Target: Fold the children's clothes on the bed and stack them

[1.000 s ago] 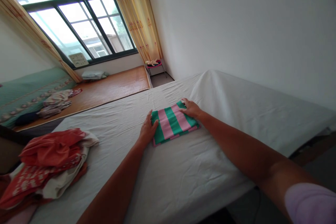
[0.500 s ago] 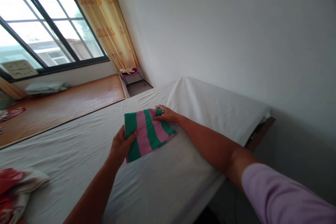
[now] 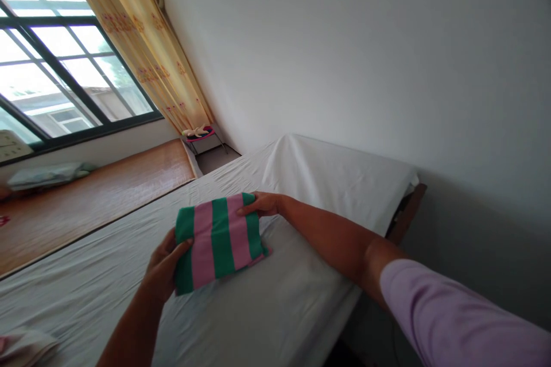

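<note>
A folded cloth with green and pink stripes [image 3: 218,241] is lifted a little above the white-sheeted bed [image 3: 267,309]. My left hand [image 3: 163,266] grips its left edge, thumb on top. My right hand [image 3: 260,205] pinches its far right corner, fingers closed on the fabric. Both arms reach forward over the bed, and the right arm wears a lilac sleeve [image 3: 465,321].
A white wall [image 3: 365,57] runs along the bed's right side. A pillow bulge under the sheet [image 3: 336,166] lies at the head end. Left of the bed is a wooden platform [image 3: 86,195] below a window with a yellow curtain [image 3: 133,40]. A small pink stool [image 3: 200,135] stands in the corner.
Both hands have taken hold of the striped cloth and raised it off the sheet toward me. The view has swung right, so the pile of red clothes has left the frame.
</note>
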The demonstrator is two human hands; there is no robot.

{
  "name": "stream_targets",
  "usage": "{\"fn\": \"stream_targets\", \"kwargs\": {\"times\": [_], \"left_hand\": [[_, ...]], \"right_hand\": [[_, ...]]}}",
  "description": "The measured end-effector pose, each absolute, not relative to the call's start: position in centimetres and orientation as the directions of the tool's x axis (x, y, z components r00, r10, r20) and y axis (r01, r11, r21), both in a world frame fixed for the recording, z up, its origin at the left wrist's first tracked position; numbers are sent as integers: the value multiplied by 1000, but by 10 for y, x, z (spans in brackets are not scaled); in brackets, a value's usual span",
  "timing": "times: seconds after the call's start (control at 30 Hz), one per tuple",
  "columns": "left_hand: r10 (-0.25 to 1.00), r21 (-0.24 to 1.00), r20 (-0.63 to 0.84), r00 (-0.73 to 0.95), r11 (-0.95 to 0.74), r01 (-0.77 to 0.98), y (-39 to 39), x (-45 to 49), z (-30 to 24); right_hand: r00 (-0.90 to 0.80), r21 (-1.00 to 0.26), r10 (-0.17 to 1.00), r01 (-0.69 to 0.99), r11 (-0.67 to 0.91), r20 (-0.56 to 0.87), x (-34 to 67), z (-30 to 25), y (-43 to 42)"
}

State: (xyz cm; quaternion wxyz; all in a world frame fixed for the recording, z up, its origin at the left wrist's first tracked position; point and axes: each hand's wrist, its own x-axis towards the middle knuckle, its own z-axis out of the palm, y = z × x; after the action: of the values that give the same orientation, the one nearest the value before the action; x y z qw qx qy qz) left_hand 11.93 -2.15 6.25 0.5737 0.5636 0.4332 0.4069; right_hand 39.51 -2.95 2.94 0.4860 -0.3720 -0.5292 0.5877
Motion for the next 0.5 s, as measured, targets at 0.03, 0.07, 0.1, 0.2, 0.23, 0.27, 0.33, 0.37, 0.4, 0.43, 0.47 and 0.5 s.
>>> {"fn": "stream_targets", "kwargs": {"times": [0.03,0.07,0.1,0.2,0.23,0.27,0.33,0.37,0.4,0.43,0.47,0.5], "left_hand": [[964,999,10,267,-1,-33,-18,121,66],[967,993,66,247,-39,-113,-14,123,70],[965,976,122,233,-74,-205,-11,125,72],[951,924,190,246,-88,-373,-6,124,67],[950,933,156,269,-53,-355,-5,122,60],[952,952,102,288,-10,-305,-5,120,51],[957,981,-6,289,61,-182,-5,115,33],[958,987,-37,284,80,-141,-5,112,25],[959,989,-49,278,85,-120,-4,110,19],[960,990,-52,276,85,-111,-4,108,15],[960,991,-51,277,84,-108,-3,107,12],[959,991,-51,279,84,-107,-2,106,11]], "right_hand": [[-199,-975,975,-213,57,101,397,32,-24],[-161,-963,979,-257,80,124,403,35,-19],[-102,-948,983,-296,116,152,412,38,-14],[357,-920,912,-253,300,200,458,45,-8],[511,-945,844,-165,281,162,478,45,-11],[635,-977,764,-69,201,112,496,42,-14],[722,-994,689,-20,106,59,527,33,-24],[751,-998,659,0,59,39,538,28,-28],[768,-1000,640,13,24,25,547,23,-32],[787,-999,617,31,-13,17,553,19,-34],[806,-997,591,52,-50,12,557,17,-36],[826,-994,564,74,-85,13,561,15,-37]]}}
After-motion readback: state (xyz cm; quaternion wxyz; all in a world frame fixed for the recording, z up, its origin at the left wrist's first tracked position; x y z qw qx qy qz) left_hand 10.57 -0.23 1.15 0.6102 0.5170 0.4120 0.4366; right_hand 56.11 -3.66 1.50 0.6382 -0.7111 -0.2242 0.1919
